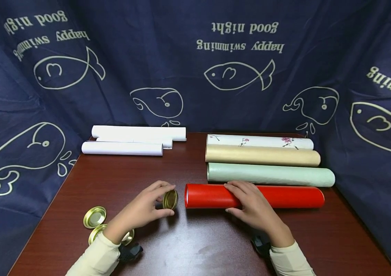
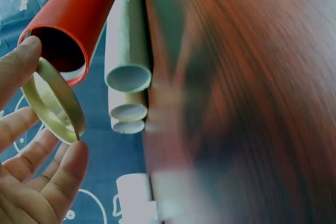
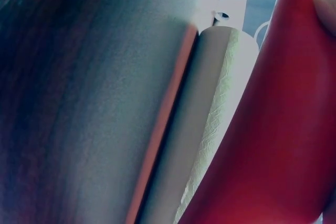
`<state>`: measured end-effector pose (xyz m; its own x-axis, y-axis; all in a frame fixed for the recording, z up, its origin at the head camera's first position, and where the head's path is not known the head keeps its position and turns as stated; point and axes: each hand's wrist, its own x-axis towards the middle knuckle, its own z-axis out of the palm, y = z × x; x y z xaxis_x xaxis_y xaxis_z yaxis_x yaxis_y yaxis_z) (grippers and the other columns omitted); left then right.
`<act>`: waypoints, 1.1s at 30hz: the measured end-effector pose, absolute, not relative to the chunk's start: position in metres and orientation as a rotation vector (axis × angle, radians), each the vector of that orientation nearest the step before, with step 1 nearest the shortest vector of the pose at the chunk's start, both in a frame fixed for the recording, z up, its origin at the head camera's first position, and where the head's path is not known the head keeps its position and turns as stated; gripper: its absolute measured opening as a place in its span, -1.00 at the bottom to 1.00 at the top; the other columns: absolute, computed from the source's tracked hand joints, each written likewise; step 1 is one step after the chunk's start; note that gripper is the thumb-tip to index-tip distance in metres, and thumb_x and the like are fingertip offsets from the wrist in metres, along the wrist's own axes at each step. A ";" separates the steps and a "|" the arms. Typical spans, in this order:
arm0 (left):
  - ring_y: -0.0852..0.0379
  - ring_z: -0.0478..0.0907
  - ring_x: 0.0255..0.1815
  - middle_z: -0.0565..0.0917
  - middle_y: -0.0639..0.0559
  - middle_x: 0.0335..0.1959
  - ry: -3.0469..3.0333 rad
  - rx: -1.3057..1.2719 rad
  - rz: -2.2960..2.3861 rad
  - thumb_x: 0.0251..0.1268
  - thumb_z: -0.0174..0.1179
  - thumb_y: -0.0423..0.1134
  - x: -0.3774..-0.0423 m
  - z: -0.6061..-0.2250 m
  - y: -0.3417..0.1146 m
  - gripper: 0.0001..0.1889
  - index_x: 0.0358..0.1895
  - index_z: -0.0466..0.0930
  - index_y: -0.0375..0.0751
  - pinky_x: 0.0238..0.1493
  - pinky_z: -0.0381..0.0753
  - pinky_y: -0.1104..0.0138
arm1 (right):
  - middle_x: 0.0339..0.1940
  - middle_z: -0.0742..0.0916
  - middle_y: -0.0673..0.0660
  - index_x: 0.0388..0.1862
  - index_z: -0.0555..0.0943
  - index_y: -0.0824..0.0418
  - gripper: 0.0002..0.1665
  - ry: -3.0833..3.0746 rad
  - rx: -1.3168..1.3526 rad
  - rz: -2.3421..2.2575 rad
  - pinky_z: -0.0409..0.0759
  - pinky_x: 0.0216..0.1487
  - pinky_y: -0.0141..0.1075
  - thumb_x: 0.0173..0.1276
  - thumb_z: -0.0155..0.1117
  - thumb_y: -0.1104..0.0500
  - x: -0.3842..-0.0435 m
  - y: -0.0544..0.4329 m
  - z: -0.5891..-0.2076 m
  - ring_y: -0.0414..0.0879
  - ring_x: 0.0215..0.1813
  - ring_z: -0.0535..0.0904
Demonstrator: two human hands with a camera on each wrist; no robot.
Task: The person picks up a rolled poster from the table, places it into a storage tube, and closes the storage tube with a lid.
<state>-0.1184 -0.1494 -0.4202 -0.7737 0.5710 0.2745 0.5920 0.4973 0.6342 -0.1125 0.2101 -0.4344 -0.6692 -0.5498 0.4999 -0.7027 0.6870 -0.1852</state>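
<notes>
A gold round metal lid [image 1: 170, 199] is pinched on edge between the thumb and fingers of my left hand [image 1: 147, 207]. It faces the open left end of a red tube [image 1: 202, 196], a short gap away in the head view. In the left wrist view the lid [image 2: 56, 103] overlaps the lower rim of the tube's dark mouth [image 2: 62, 51]. My right hand [image 1: 252, 203] grips the red tube around its middle, thumb on the near side and fingers over the top. Only a fingertip of that hand shows at the right wrist view's edge, beside the tube [image 3: 273, 129].
Behind the red tube lie a pale green tube [image 1: 271, 174], a tan tube [image 1: 264, 155] and a white floral tube [image 1: 261, 141]. White paper rolls [image 1: 122, 148] lie at the back left. More gold lids [image 1: 94, 217] rest by my left forearm. A blue curtain [image 1: 154, 50] surrounds the table.
</notes>
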 end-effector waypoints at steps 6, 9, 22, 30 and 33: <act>0.07 0.65 -0.21 0.48 -0.05 0.21 -2.633 -0.977 -1.424 0.06 0.53 -0.27 -0.121 -0.424 -0.131 -0.28 0.33 0.47 -0.27 -0.16 0.71 0.22 | 0.16 0.63 0.17 0.24 0.56 0.21 -0.14 -2.488 0.977 0.507 0.43 0.23 0.09 -0.07 0.67 0.02 -0.112 0.210 -0.435 0.14 0.20 0.52; 0.00 0.65 -0.15 0.48 -0.08 0.21 -2.595 -0.962 -1.519 0.05 0.53 -0.30 -0.121 -0.426 -0.123 -0.27 0.34 0.46 -0.29 -0.14 0.70 0.22 | 0.16 0.63 0.18 0.24 0.56 0.21 -0.14 -2.486 0.979 0.508 0.42 0.24 0.09 -0.07 0.67 0.02 -0.112 0.209 -0.435 0.14 0.21 0.52; -0.08 0.54 0.14 0.48 -0.14 0.22 -2.438 -0.955 -1.741 0.03 0.51 -0.39 -0.120 -0.433 -0.108 -0.28 0.33 0.44 -0.34 0.01 0.65 0.22 | 0.17 0.63 0.19 0.24 0.55 0.22 -0.15 -2.491 0.967 0.503 0.41 0.25 0.08 -0.05 0.65 0.02 -0.110 0.208 -0.433 0.16 0.21 0.52; -0.10 0.52 0.18 0.52 -0.16 0.17 -2.318 -0.930 -1.918 -0.08 0.52 -0.49 -0.122 -0.438 -0.107 -0.27 0.29 0.49 -0.39 0.00 0.64 0.23 | 0.17 0.62 0.23 0.24 0.53 0.27 -0.16 -2.475 1.009 0.483 0.41 0.23 0.11 -0.02 0.62 0.03 -0.110 0.207 -0.432 0.18 0.21 0.51; -0.11 0.50 0.20 0.51 -0.17 0.16 -2.282 -0.925 -1.985 -0.12 0.53 -0.51 -0.121 -0.439 -0.107 -0.25 0.29 0.49 -0.41 0.00 0.64 0.23 | 0.17 0.61 0.24 0.25 0.51 0.29 -0.16 -2.476 1.035 0.494 0.39 0.24 0.11 0.01 0.61 0.04 -0.109 0.205 -0.431 0.18 0.23 0.49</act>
<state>-0.1213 -0.1067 -0.4392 -0.8288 0.4353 0.3517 0.4086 0.0412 0.9118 -0.1094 0.2049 -0.4314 -0.6403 -0.5868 0.4956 -0.7322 0.6614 -0.1628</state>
